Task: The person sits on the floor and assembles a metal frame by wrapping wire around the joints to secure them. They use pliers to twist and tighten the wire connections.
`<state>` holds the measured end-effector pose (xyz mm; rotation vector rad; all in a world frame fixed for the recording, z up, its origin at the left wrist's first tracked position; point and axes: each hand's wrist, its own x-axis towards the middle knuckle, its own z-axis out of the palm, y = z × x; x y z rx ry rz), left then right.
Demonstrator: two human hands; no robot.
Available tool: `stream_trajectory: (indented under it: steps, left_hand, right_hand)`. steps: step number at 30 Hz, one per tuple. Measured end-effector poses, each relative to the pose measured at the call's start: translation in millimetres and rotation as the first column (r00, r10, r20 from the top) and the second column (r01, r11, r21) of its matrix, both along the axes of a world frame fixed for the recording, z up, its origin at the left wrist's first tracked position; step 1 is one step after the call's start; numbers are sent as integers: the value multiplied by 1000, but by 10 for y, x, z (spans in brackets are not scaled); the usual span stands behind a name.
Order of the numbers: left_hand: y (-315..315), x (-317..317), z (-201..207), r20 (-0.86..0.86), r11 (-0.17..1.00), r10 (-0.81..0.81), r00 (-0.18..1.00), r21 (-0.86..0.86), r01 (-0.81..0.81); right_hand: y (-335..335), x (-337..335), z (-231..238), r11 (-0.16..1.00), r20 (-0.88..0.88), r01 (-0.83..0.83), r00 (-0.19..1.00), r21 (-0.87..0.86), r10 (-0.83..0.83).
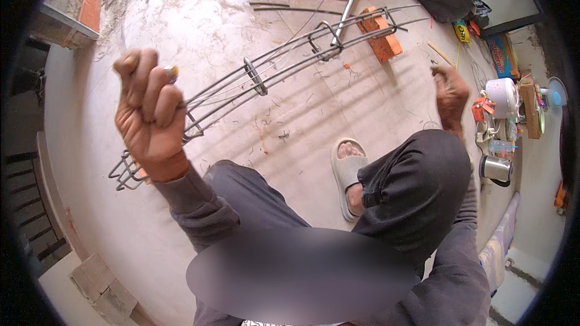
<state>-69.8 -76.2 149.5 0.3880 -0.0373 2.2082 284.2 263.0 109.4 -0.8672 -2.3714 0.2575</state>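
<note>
One wire-tied steel bar cage point(281, 63) lies above the floor point(296, 163). Its long axis runs diagonally from the lower left of the frame to the upper right; the near end points lower left, the far end upper right.

Lower left: the cage's near end, with an orange block point(144, 173) partly visible beside it.

Left of centre: one left hand point(151, 115), raised in front of the cage. Grip: fingers curled toward the palm, one small shiny yellow item point(171, 73) at the fingers; whether it is clamped cannot be told.

Centre: four cross-loops point(255, 76) are distinguishable to the right of this hand. Below them, one sandal point(345, 175).

Upper centre: two loose dark rods point(290, 8); one silver tube point(346, 15) crossing the cage.

Upper right: one orange brick point(382, 39) beneath the far end.

Right: one right hand point(451, 96), apart from the cage. Grip: fingers bent; contents cannot be told.
</note>
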Motion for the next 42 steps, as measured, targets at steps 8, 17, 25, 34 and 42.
stream_trajectory:
  steps: [8,17,25,34,42]
  left_hand:
    - [386,196,19,26,998,-62,998,-9,63]
    - [206,77,-51,268,963,116,956,207,-174]
    - [277,255,11,52,978,137,989,148,-144]
    - [89,33,-82,-397,789,504,767,-150,-595]
    - [103,-66,-260,14,981,194,981,-5,-193]
  right_hand:
    - [-1071,-1520,1414,643,233,-731,683,230,693]
    - [-1270,-1694,995,383,22,-763,436,-520,899]
    - [-897,-1707,990,488,-401,-604,791,-630,462]
    - [-1060,-1776,780,291,193,-841,226,-455,955]
    - [-882,-1779,972,609,-135,-747,654,-266,744]
